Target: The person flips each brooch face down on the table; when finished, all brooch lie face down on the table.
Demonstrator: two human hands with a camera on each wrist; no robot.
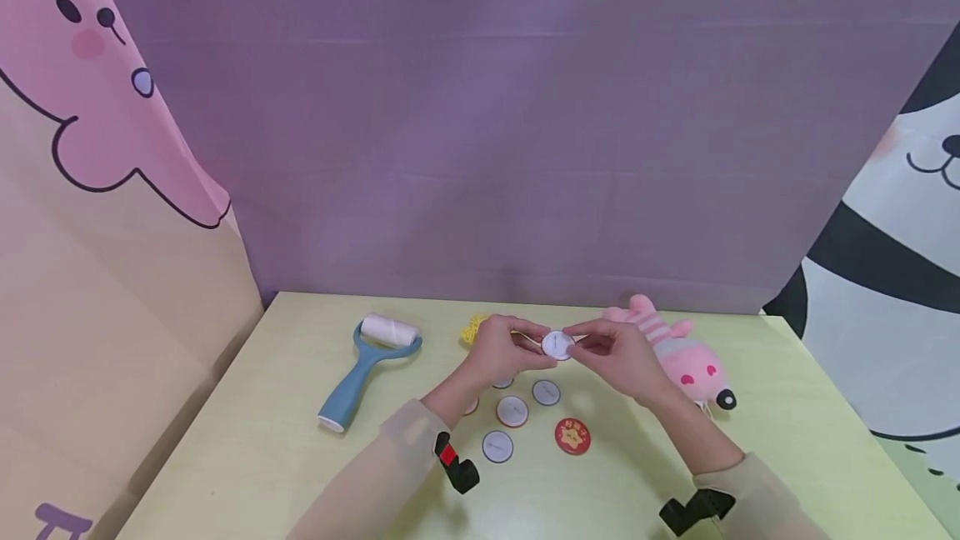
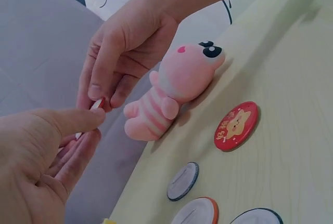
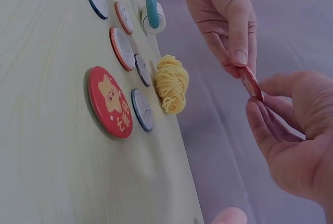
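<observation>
Both hands hold one round pin badge (image 1: 557, 345) above the table, its white pin back showing in the head view. My left hand (image 1: 508, 350) pinches one edge between thumb and fingers, and my right hand (image 1: 619, 357) pinches the opposite edge. From the right wrist view, the red printed front of this badge (image 3: 252, 83) shows at a slant between the fingertips. Below the hands a red badge with a yellow star (image 1: 573, 436) lies face up. Several badges lie pin side up beside it, among them a white-backed badge (image 1: 512, 412); the left forearm partly covers one.
A lint roller (image 1: 352, 386) with a blue handle lies on the table (image 1: 247, 448) to the left. Yellow yarn (image 3: 171, 83) sits behind the left hand. To the right, behind the right hand, lies a pink striped plush toy (image 1: 693, 365). A purple curtain (image 1: 487, 148) hangs behind the table.
</observation>
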